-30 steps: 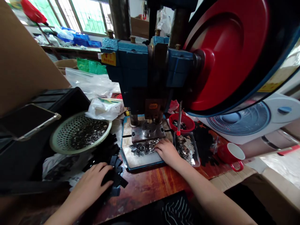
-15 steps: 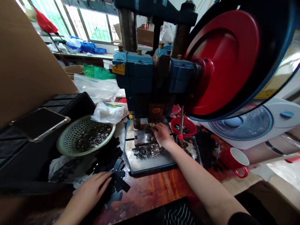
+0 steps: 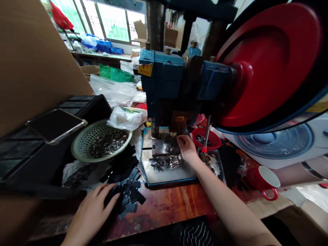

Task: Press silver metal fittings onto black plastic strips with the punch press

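Note:
A blue bench press stands before me, its short punch above a round die on a steel block. Just right of the die is my right hand, with fingers curled and pinched; whatever they hold, if anything, is hidden. Small shiny metal parts and dark flat parts lie on the press base below that hand. At the lower left, my left hand has thumb and fingers apart, its fingertips at the edge of a pile of flat black pieces.
A pale green colander of small metal parts stands left, near a phone. Right of the press are a red basket, a clear tray of scraps and a red mug. A large red wheel overhangs the right side.
My right hand has drawn slightly right, away from the die. My left thumb and fingers have spread, with the hand a little back from the black pieces. The whole view has shifted.

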Demonstrator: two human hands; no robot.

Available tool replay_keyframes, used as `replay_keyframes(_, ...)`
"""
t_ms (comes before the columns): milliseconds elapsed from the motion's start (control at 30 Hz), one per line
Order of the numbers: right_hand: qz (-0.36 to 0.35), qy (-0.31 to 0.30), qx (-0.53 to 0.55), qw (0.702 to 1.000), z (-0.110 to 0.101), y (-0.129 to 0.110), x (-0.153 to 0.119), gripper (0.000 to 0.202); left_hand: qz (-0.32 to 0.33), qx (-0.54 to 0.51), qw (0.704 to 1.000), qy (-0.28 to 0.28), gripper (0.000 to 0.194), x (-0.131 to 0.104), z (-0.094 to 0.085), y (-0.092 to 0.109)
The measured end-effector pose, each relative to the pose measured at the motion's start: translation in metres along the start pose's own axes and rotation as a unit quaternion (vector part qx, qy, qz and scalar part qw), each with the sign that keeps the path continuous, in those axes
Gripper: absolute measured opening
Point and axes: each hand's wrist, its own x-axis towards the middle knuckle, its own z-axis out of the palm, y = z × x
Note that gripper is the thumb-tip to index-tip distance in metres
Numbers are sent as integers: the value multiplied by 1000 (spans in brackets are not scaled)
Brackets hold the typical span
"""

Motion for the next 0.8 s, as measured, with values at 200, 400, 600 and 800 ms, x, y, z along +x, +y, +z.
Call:
replay_keyframes(200,-53,-153,22,986,-11,-30,-88,22,-52,-59,995,-61,44,-12,1,9)
replay_keyframes(400,-77,-301,33,950,1,-39,-155,21,-44,-69,996,-46,35,-7,2,15)
replay_keyframes(600,-65,-314,53,946,8,-36,-171,17,-5,-27,1000,6,54,-14,14,9)
replay_keyframes(800,-76,-330,33,940,19,-30,-177,17,22,-32,998,52,47,-26,40,13)
